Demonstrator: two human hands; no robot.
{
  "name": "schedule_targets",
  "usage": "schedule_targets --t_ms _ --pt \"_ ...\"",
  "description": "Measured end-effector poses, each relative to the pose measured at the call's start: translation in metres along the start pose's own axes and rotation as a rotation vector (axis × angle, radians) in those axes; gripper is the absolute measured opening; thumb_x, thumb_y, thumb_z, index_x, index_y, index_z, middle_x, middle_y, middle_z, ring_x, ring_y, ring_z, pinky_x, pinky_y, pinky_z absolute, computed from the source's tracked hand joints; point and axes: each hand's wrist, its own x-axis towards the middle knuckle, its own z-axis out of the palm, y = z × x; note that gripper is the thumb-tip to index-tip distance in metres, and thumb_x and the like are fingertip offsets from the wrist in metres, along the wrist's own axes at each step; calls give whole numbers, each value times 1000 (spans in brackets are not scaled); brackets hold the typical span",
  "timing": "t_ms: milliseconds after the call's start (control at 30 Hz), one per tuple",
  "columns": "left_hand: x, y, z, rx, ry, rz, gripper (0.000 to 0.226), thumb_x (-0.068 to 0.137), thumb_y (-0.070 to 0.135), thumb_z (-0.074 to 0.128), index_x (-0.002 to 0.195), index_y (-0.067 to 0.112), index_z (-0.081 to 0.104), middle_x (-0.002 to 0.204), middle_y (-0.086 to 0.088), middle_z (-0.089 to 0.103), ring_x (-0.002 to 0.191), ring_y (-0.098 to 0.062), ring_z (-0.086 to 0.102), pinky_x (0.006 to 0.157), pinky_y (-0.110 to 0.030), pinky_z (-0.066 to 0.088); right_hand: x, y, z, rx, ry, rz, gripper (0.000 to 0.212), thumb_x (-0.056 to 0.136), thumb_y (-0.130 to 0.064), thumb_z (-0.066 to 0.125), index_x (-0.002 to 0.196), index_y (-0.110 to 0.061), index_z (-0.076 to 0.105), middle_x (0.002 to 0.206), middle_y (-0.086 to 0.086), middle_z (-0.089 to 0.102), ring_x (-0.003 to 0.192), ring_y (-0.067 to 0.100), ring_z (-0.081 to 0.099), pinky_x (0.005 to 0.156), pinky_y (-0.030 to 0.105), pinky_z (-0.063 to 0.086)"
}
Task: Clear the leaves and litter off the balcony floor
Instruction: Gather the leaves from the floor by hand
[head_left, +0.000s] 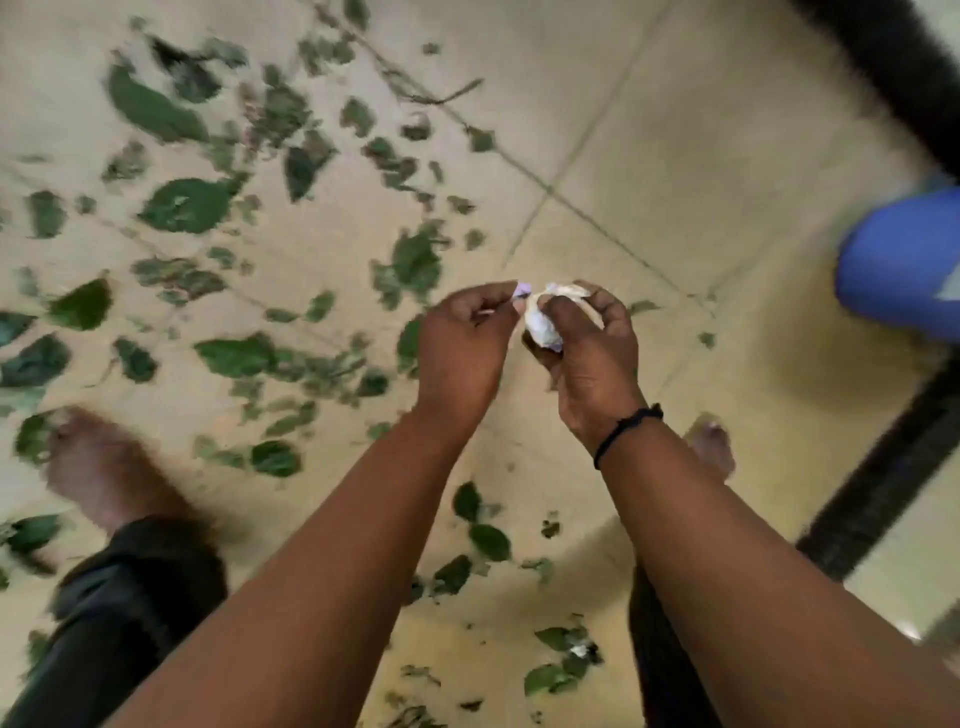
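From the head view, the right hand (587, 358) curls its fingers round a small white paper wad (545, 322), held up above the tiled floor (649, 156). The left hand (462, 348) is just left of the wad and pinches a loose end of it. Green leaves (187, 205) lie all over the floor, mostly left of the wad. A blue thing (904, 265) sits far right of it. Two bare feet stand below.

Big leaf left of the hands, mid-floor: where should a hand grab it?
The big leaf lies flat on the tile floor, so come from above and pinch its free edge, probably the pointed left tip, which has bare tile around it.
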Motion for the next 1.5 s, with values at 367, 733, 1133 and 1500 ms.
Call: schedule_targets --t_ms 367,733,1133,1500 --pt "-94 86 316 159 -298 379 21 89 11 67 107 13 76 101 -7 72 92 -18 68 87 -30 51 39 -193 -239 127 329 -483 26 89 -4 64 113 -5 54 87 5 60 70 11 57 55 21 49" --pt "-89 120 490 861 -519 725 29 98 26 50 121 19 64 124 -5 59 109 -26 61 78 -32 42 116 -277 -358 -331 742 -574 52 78 -35 71 124 -18 54 124 2 55 99 8 56 87 18 43" --pt "-75 65 280 705 -183 699 43 96 33 56 136 18 55 138 -7 48 124 -20 49 96 -31 44 73 -228 -289 -621 565 -1078 37 84 -9 58 120 0 54 118 5 55 113 19 54 103 37 43" --pt "-107 -14 -37 1006 -12 64 70 98 47 50 156 20 21 164 -3 17 151 -19 12 120 -35 14 -24 8 -53 -1349 -440 -909 53 80 -16 66 131 -10 54 139 15 53 132 38 46 105 51 39"
